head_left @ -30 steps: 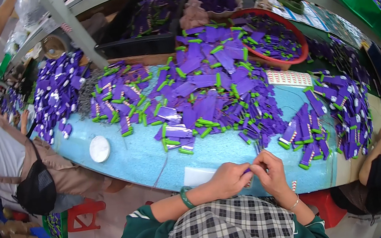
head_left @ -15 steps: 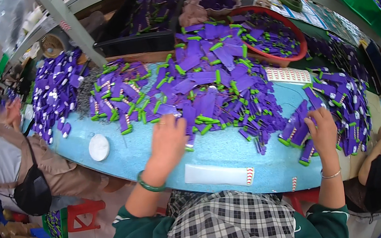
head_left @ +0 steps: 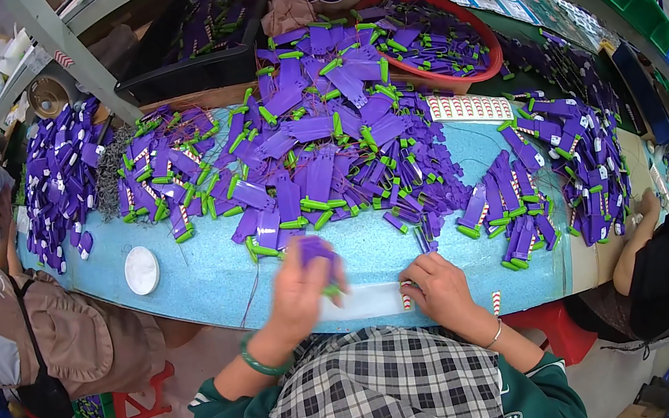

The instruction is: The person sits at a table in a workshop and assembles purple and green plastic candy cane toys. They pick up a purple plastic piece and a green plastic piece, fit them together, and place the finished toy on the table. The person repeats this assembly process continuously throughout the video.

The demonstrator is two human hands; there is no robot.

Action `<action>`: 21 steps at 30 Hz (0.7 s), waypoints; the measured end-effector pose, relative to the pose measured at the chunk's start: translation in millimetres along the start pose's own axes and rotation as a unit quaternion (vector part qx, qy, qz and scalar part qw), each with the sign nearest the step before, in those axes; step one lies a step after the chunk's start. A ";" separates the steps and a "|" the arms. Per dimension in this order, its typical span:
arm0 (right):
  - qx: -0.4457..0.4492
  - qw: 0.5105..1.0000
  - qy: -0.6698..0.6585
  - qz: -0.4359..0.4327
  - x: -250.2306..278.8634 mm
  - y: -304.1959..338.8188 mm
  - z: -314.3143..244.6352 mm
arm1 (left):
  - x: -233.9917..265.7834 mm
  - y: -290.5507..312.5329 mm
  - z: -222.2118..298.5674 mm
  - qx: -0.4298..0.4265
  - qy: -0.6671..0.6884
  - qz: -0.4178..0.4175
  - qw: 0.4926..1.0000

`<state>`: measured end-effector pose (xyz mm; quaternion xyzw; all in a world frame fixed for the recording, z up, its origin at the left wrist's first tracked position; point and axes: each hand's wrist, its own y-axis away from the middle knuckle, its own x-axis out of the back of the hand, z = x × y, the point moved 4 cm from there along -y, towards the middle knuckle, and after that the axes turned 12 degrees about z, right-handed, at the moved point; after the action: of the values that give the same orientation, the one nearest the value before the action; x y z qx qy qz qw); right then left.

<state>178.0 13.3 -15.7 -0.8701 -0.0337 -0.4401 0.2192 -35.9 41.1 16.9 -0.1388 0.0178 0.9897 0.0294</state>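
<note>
My left hand [head_left: 297,295], smeared by motion, is closed around a flat purple piece with a green end [head_left: 317,254] and holds it above the near table edge. A white backing strip [head_left: 358,303] lies flat in front of me. At its right end my right hand [head_left: 445,289] pinches at a small red-and-white striped sticker [head_left: 406,296]; its fingertips partly hide the spot. Beyond my hands spreads a big heap of purple pieces with green ends [head_left: 320,172] and thin wires. A smaller group of these pieces [head_left: 509,203] lies to the right.
A round white container [head_left: 141,270] stands at left, near purple pieces with white ends [head_left: 59,182]. Farther back are a black tray [head_left: 183,80], a red basin [head_left: 492,44] and a sticker sheet [head_left: 472,107]. Other people sit at both sides. A metal shelf post [head_left: 79,57] rises at back left.
My left hand has come back from the heap with a purple piece in it. My right hand has moved left from the right-hand group to the strip's sticker. The view has shifted slightly.
</note>
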 end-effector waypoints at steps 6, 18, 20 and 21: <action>0.010 0.996 -0.071 0.056 -2.1 -3.7 2.2 | -37.9 9.5 -77.9 0.133 -0.039 -0.097 0.986; -0.117 0.948 -0.278 0.104 37.8 -33.2 -11.7 | -42.4 0.0 -51.1 0.180 -0.057 -0.067 0.980; -0.152 0.929 -0.323 0.095 31.2 -32.6 -12.6 | -42.1 -2.2 -46.7 0.171 -0.039 -0.087 0.981; -0.149 0.929 -0.327 0.087 26.2 -30.4 -11.6 | -42.2 -1.9 -45.7 0.169 -0.030 -0.097 0.980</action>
<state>177.7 32.3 21.5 -0.9880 0.0379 -0.1105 0.1013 17.2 38.8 -15.5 -0.1032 0.1702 0.9687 0.1485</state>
